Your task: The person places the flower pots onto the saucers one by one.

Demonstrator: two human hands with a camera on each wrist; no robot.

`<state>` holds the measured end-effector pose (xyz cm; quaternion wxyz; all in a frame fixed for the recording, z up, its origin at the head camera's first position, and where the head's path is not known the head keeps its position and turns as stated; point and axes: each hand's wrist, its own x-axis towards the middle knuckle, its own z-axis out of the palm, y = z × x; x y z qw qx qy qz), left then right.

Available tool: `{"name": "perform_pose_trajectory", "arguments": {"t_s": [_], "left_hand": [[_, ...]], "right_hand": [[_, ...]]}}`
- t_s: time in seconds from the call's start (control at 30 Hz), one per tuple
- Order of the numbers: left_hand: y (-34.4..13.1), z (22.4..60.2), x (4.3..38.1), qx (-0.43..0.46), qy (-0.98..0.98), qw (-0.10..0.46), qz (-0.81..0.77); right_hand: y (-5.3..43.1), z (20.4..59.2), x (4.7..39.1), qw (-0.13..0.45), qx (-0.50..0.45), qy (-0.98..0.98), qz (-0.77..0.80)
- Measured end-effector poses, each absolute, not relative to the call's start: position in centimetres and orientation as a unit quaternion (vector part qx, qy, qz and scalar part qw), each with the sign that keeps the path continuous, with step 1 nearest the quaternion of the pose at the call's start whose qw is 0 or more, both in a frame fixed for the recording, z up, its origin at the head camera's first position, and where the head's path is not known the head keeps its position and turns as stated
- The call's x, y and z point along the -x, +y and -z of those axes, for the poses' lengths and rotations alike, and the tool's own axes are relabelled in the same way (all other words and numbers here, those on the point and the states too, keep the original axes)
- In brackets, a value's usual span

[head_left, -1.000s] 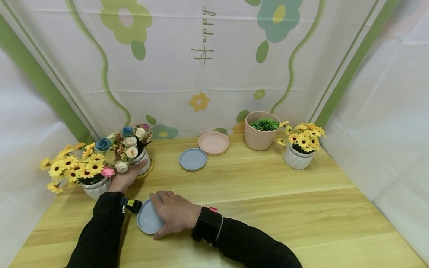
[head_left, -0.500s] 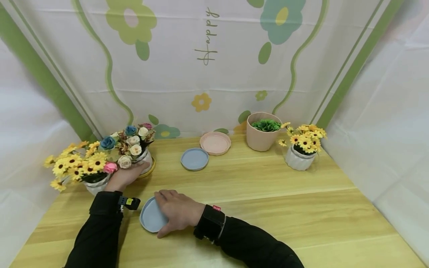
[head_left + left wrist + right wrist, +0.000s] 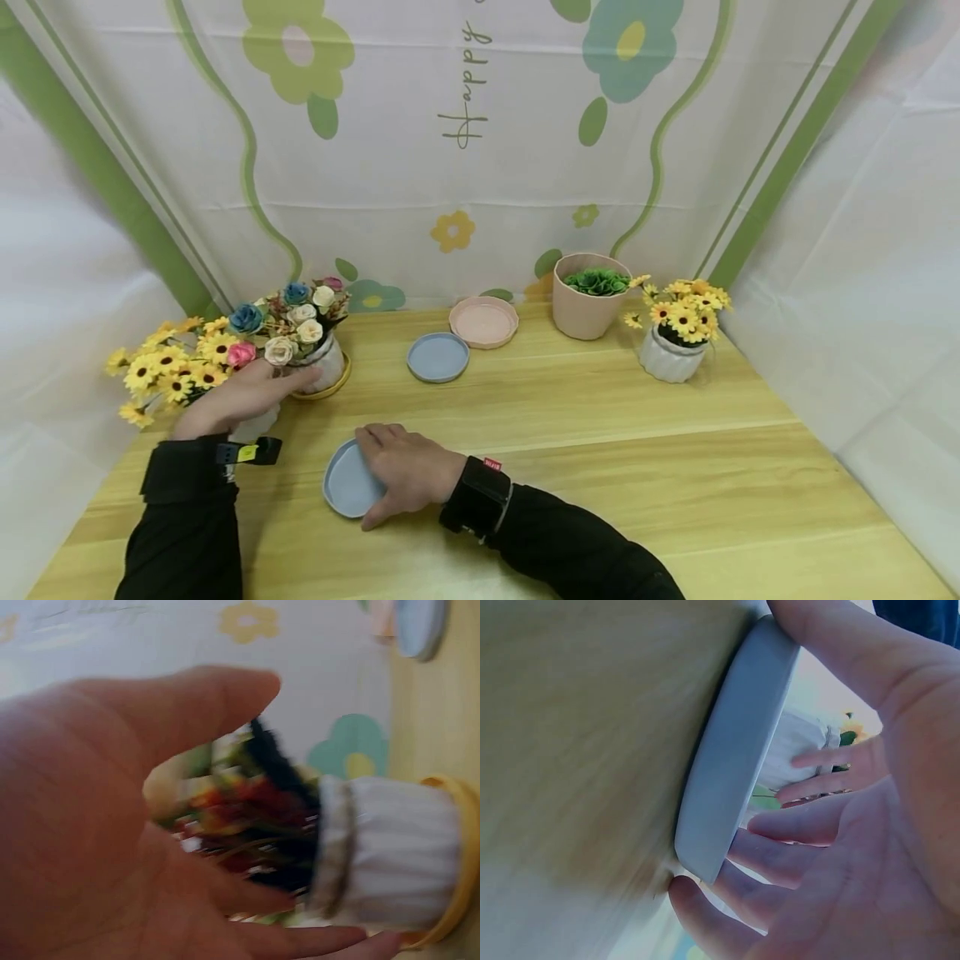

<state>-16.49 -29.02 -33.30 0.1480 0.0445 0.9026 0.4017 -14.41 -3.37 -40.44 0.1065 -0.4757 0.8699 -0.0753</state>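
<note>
My left hand is beside a white ribbed pot of mixed artificial roses, which stands on a yellow saucer. In the left wrist view its thumb and fingers are extended, with a space between them, and the blurred pot lies beyond. My right hand holds a round blue plant saucer by its rim, thumb at the near side and fingers at the far side. The right wrist view shows that saucer low over the wooden table; whether it touches the wood is unclear.
A white pot of yellow daisies stands partly behind my left forearm. Farther back lie another blue saucer and a pink saucer. A pink planter and a second daisy pot stand at the right.
My left hand and forearm have shifted left, and the hand has come away from under the roses. The right hand keeps its hold on the blue saucer; the head view has shifted slightly.
</note>
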Motion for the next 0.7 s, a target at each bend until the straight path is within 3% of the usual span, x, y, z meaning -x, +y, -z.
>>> {"name": "perform_pose_trajectory", "arguments": {"t_s": [0.37,0.7], "left_hand": [[-32.2,30.9,14.4,-0.048,0.92,0.181,-0.344],[-34.8,30.2,12.9,-0.039,0.938,0.133,-0.318]], "right_hand": [[-3.1,40.6,14.6,0.107,0.472,0.872,0.079],[-2.0,40.4,15.0,0.107,0.467,0.873,0.091]]}}
